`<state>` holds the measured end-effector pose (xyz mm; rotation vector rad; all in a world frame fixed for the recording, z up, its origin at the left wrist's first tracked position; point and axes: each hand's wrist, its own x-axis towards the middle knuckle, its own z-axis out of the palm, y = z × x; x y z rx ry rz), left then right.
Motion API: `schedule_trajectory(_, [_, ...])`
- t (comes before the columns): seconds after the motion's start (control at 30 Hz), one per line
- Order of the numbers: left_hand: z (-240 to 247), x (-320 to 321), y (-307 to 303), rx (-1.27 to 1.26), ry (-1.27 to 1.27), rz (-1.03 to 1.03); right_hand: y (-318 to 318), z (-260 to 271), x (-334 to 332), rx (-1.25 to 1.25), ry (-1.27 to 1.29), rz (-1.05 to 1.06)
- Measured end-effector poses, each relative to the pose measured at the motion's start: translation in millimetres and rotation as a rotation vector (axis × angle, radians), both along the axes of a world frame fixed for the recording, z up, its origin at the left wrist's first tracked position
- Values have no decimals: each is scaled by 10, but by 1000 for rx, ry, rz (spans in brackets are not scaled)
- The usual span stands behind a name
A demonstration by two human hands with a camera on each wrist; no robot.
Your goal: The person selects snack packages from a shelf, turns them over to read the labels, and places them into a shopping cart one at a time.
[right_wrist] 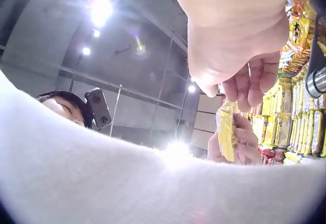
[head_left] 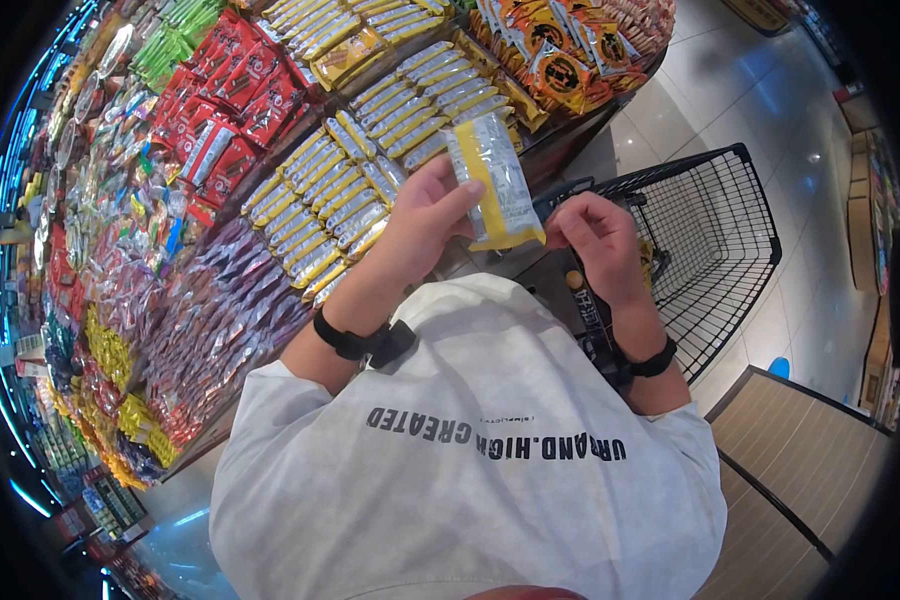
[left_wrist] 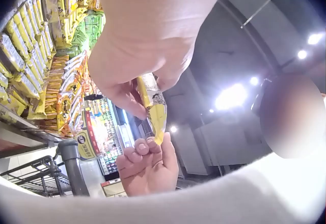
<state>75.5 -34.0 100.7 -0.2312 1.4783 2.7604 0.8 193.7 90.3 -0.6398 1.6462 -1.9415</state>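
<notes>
My left hand (head_left: 432, 212) holds a yellow and silvery-white snack packet (head_left: 498, 190), thumb across its printed face and fingers behind it. My right hand (head_left: 602, 250) is at the packet's near right corner, fingers curled. From the left wrist, the yellow end of the packet (left_wrist: 159, 118) reaches down between the thumb and index fingertip of the right hand (left_wrist: 150, 168), which pinch it. The right wrist view has the packet (right_wrist: 225, 135) edge-on, in the left hand (right_wrist: 247, 145) below the right hand's fingers (right_wrist: 254, 81).
Rows of similar yellow packets (head_left: 320, 190) lie on the sloping display to the left, beside red packets (head_left: 220, 150) and purple-wrapped sweets (head_left: 220, 310). Orange packets (head_left: 560, 70) are heaped at its far end. A black wire shopping cart (head_left: 715, 240) stands close at the right.
</notes>
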Motion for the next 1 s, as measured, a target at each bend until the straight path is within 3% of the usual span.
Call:
schedule_trajectory(0.07, [-91,6,-50,-216,-71,-124,29,-32,-70,52,-10,-12])
schedule_trajectory(0.23, [-153,20,64,-216,-1,-262,11,-3,-103,34,-47,-72])
schedule_trajectory(0.33, [-28,37,151,-533,-7,-346,71,110,-126,116,-58,-64])
schedule_trajectory(0.37, [-27,29,176,-530,-8,-347,97,162,-127,195,-78,-55])
schedule_trajectory(0.43, [-9,3,214,-773,112,-378,161,184,-145,190,-116,-27])
schedule_trajectory(0.5, [49,-15,248,-799,137,-380,237,223,-155,184,-157,-2])
schedule_trajectory(0.7, [-99,-131,238,-650,222,-345,585,234,-319,23,-29,-189])
schedule_trajectory(0.77, [-217,-157,184,-760,200,-282,743,236,-434,25,48,-430])
schedule_trajectory(0.83, [-361,-174,108,-752,143,-263,940,159,-565,92,67,-482])
schedule_trajectory(1.0, [-777,-266,-210,-1120,-39,8,1399,-390,-840,311,79,-611])
